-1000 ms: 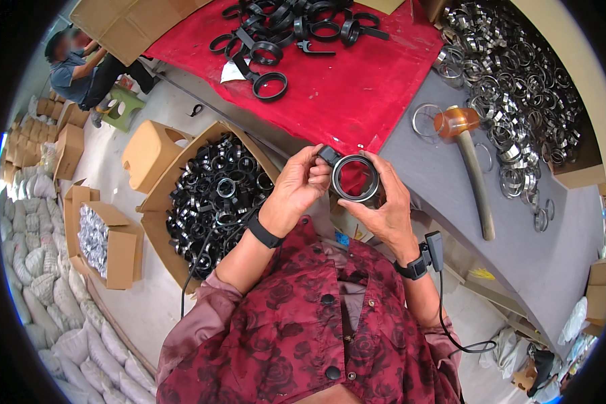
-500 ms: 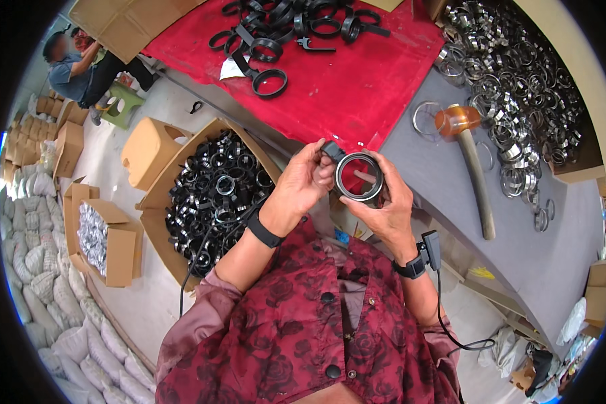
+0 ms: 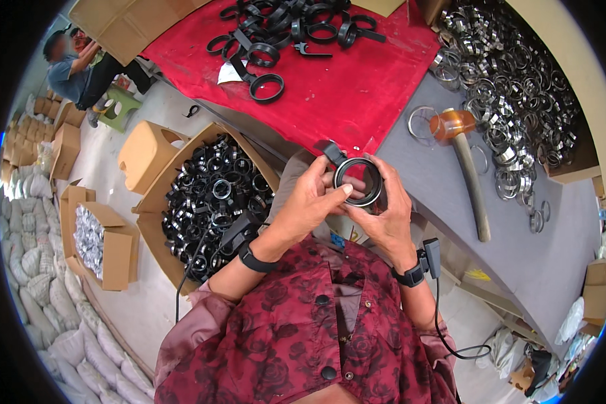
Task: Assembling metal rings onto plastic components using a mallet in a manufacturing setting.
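Note:
Over the front edge of the red-covered table, both hands hold a black plastic ring with a short side tab and a shiny metal band in its rim. My left hand has its thumb on the ring's lower left rim and its fingers behind; some show through the opening. Around the right side curls my right hand, its thumb under the rim. The tab points up and left. Beyond, a pile of similar black rings with tabs lies on the red cloth.
Right of the cloth, a mallet with an amber head lies on the grey tabletop, beside a heap of metal rings. At my left stand a carton of black rings and a tan stool. Another person sits far left.
My left fingers have moved from the tab down to the ring; the thumb now presses its lower left rim. The right hand keeps its hold. The whole view has shifted slightly.

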Tool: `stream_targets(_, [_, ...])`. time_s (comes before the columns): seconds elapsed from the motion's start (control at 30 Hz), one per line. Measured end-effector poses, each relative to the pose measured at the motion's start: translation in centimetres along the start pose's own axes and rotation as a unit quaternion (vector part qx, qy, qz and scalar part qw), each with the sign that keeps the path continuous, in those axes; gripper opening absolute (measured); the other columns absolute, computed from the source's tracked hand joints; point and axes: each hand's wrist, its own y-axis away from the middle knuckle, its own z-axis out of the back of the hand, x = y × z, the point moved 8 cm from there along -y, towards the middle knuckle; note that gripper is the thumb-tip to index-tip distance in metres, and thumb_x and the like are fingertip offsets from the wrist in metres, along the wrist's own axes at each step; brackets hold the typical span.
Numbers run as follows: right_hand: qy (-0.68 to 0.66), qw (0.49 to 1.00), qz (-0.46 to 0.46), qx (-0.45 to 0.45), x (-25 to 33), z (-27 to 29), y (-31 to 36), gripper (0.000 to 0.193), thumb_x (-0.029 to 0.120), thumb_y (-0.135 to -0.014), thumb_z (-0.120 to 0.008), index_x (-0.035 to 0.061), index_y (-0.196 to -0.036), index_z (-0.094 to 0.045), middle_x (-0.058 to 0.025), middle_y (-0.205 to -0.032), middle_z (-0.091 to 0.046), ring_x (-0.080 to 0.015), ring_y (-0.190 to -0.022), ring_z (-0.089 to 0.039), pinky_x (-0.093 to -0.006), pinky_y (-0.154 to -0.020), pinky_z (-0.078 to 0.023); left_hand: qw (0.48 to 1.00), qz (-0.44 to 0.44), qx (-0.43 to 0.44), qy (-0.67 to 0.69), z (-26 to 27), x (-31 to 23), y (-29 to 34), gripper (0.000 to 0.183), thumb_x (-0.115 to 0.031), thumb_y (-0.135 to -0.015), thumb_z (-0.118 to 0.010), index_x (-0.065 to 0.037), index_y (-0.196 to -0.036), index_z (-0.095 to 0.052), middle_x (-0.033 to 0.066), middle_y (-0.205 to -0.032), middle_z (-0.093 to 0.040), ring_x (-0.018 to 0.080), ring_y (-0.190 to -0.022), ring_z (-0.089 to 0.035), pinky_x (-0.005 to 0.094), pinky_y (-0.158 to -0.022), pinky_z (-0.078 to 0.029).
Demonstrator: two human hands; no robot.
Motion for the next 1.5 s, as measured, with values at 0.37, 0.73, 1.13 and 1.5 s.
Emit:
stream_targets(0.37, [0.056, 0.993, 0.093, 0.043, 2.1, 2.1, -2.5, 0.030, -0.001, -0.079, -0.075, -0.0004, -0.108, -0.069, -0.0147, -0.098, -0.063, -0.0328, -0.092, -0.059, -0.0418, -0.080, -0.049, 0.997, -0.031, 0.047, -0.052, -0.7, 0.4, 0.2, 0.055, -0.001, -0.100, -0.060, -0.003, -0.150, -0.037, 0.0127, -0.118, -0.067, 0.0196, -0.110, -0.068, 0.0349, -0.089, -0.061])
stream_targets(0.73, [0.032, 0.996, 0.055, 0.061, 1.1, 1.8, -2.6, 0.023, -0.007, -0.074, -0.073, 0.0001, -0.094, -0.063, -0.0132, -0.087, -0.059, -0.0332, -0.085, -0.061, -0.0418, -0.072, -0.049, 0.993, 0.003, 0.090, -0.072, -0.8, 1.4, 0.0, 0.054, -0.004, -0.100, -0.061, 0.000, -0.149, -0.039, 0.0145, -0.118, -0.069, 0.0216, -0.109, -0.070, 0.0367, -0.086, -0.062])
stream_targets(1.13, [-0.009, 0.998, -0.014, 0.063, 0.0, 1.6, -2.3, 0.021, -0.009, -0.078, -0.071, -0.0026, -0.095, -0.062, -0.0137, -0.085, -0.059, -0.0284, -0.077, -0.064, -0.0379, -0.069, -0.051, 0.995, 0.011, 0.084, -0.055, -0.7, 1.3, 0.0, 0.047, -0.007, -0.100, -0.064, 0.000, -0.142, -0.045, 0.0136, -0.115, -0.070, 0.0206, -0.106, -0.070, 0.0357, -0.083, -0.064])
stream_targets(1.5, [-0.010, 0.999, -0.001, 0.043, -0.4, 1.5, -2.2, 0.021, -0.009, -0.079, -0.072, -0.0023, -0.096, -0.063, -0.0127, -0.086, -0.058, -0.0263, -0.077, -0.065, -0.0367, -0.068, -0.051, 0.996, 0.000, 0.072, -0.057, -0.7, 0.9, -0.2, 0.040, -0.008, -0.098, -0.068, 0.003, -0.132, -0.050, 0.0128, -0.111, -0.069, 0.0203, -0.101, -0.072, 0.0330, -0.078, -0.063])
